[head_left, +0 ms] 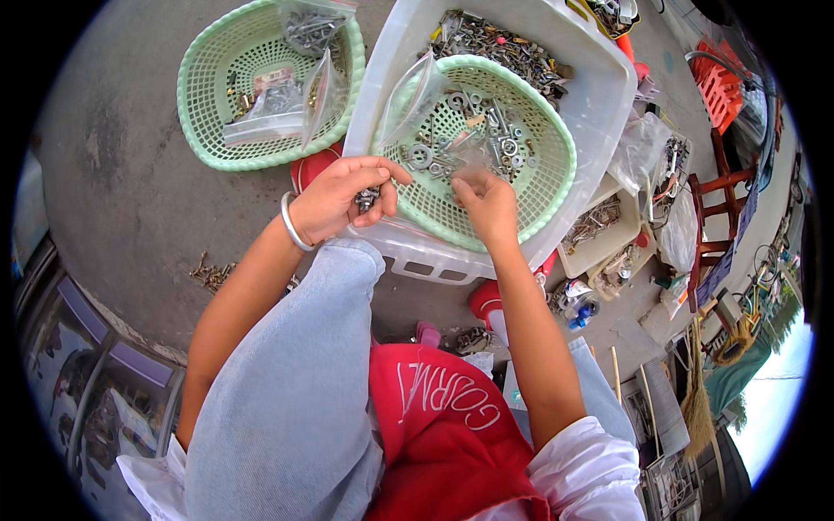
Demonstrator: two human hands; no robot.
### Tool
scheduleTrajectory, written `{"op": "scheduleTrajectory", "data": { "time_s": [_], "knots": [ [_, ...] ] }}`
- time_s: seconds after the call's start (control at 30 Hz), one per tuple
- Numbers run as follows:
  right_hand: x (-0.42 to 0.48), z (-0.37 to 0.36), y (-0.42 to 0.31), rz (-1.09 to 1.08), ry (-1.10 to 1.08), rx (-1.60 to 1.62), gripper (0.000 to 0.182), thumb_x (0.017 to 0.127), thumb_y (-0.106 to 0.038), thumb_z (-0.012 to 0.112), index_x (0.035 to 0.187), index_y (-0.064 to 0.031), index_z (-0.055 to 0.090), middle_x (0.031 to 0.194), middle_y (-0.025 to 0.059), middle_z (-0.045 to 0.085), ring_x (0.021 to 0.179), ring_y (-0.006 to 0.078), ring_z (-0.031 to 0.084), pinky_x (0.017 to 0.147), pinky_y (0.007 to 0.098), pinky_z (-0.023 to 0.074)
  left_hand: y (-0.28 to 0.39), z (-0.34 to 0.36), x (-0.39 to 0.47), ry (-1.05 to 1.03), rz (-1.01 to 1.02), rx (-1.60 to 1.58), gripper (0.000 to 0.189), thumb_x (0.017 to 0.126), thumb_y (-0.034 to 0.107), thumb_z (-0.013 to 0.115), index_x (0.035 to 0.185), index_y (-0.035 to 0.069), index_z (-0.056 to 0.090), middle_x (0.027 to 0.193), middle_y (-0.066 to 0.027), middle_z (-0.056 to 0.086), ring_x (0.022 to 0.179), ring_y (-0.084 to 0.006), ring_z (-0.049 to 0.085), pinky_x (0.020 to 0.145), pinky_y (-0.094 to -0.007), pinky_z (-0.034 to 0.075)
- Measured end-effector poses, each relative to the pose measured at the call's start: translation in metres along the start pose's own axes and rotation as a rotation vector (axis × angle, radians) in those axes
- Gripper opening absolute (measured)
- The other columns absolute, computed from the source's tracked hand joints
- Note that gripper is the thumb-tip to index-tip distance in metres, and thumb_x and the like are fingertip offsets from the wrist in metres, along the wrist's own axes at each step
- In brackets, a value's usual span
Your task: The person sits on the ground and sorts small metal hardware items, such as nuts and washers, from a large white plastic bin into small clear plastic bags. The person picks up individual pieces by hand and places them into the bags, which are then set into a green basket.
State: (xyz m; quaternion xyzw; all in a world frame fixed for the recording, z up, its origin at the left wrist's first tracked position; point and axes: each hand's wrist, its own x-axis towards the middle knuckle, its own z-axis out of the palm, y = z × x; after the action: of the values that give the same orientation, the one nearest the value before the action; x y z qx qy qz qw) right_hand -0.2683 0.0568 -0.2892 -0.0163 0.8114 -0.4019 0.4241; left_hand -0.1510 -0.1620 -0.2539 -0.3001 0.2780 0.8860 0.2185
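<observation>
Small metal fasteners (367,198), seemingly bolts or nuts, are cupped in the curled fingers of my left hand (342,195), by the near-left rim of a green plastic mesh basket (554,195). My right hand (488,202) is inside that basket, fingers bent and thumb close to them. Motion blur hides whether anything is pinched there. Washers, including a large one (420,156), lie among bolts and screws (500,120) on the basket's bottom. A clear zip bag (410,104) leans over its left side.
The basket sits in a translucent plastic bin (596,84) with a heap of mixed hardware (502,49) at its far end. At left, a second green basket (195,117) holds bagged fasteners (280,98). Trays of screws (596,225) stand at right. Loose screws (212,273) lie on the floor.
</observation>
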Motion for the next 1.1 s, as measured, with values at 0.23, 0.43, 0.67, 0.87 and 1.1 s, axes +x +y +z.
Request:
{"op": "scheduleTrajectory", "data": {
  "time_s": [0.23, 0.43, 0.67, 0.87, 1.1],
  "knots": [
    [0.002, 0.027, -0.014, -0.543, 0.043, -0.582, 0.012, 0.077, -0.014, 0.069, 0.09, -0.0125, 0.07, 0.074, 0.0062, 0.061, 0.067, 0.0231, 0.064, 0.057, 0.0351, 0.0494, 0.005, -0.005, 0.001, -0.008, 0.039, -0.014, 0.026, 0.099, 0.016, 0.042, 0.107, -0.002, 0.059, 0.071, -0.0087, 0.061, 0.052, -0.0092, 0.047, 0.046, -0.0216, 0.038],
    [0.011, 0.036, -0.003, -0.704, 0.074, -0.778, 0.009, 0.074, -0.012, 0.068, 0.083, -0.0138, 0.069, 0.073, 0.0047, 0.058, 0.067, 0.0246, 0.063, 0.057, 0.0365, 0.0495, 0.005, -0.006, 0.0, -0.009, 0.041, -0.015, 0.026, 0.099, 0.016, 0.042, 0.106, -0.002, 0.059, 0.071, -0.0086, 0.061, 0.051, -0.0092, 0.046, 0.046, -0.0216, 0.038],
    [0.007, 0.022, -0.007, -0.61, 0.137, -0.699, 0.014, 0.077, -0.019, 0.071, 0.089, -0.013, 0.067, 0.08, 0.0055, 0.063, 0.067, 0.0264, 0.064, 0.058, 0.0371, 0.0501, 0.002, -0.007, 0.003, -0.012, 0.049, -0.018, 0.026, 0.099, 0.015, 0.041, 0.105, -0.002, 0.059, 0.07, -0.0086, 0.06, 0.05, -0.0091, 0.046, 0.045, -0.0215, 0.038],
    [0.015, 0.034, -0.009, -0.535, 0.203, -0.711, 0.022, 0.077, -0.021, 0.072, 0.096, -0.0132, 0.064, 0.083, 0.0054, 0.066, 0.066, 0.0268, 0.065, 0.058, 0.0379, 0.0496, 0.003, -0.006, 0.002, 0.003, 0.051, -0.016, 0.026, 0.099, 0.015, 0.041, 0.105, -0.002, 0.059, 0.07, -0.0089, 0.06, 0.051, -0.0097, 0.046, 0.044, -0.021, 0.037],
    [0.012, 0.035, -0.013, -0.33, 0.128, -0.684, 0.017, 0.077, -0.022, 0.072, 0.089, -0.0124, 0.064, 0.078, 0.0061, 0.066, 0.066, 0.0276, 0.065, 0.058, 0.0397, 0.0489, 0.005, -0.005, 0.001, -0.004, 0.043, -0.02, 0.026, 0.099, 0.016, 0.042, 0.104, -0.002, 0.059, 0.07, -0.0086, 0.06, 0.051, -0.0104, 0.047, 0.043, -0.0206, 0.036]
  ]
}}
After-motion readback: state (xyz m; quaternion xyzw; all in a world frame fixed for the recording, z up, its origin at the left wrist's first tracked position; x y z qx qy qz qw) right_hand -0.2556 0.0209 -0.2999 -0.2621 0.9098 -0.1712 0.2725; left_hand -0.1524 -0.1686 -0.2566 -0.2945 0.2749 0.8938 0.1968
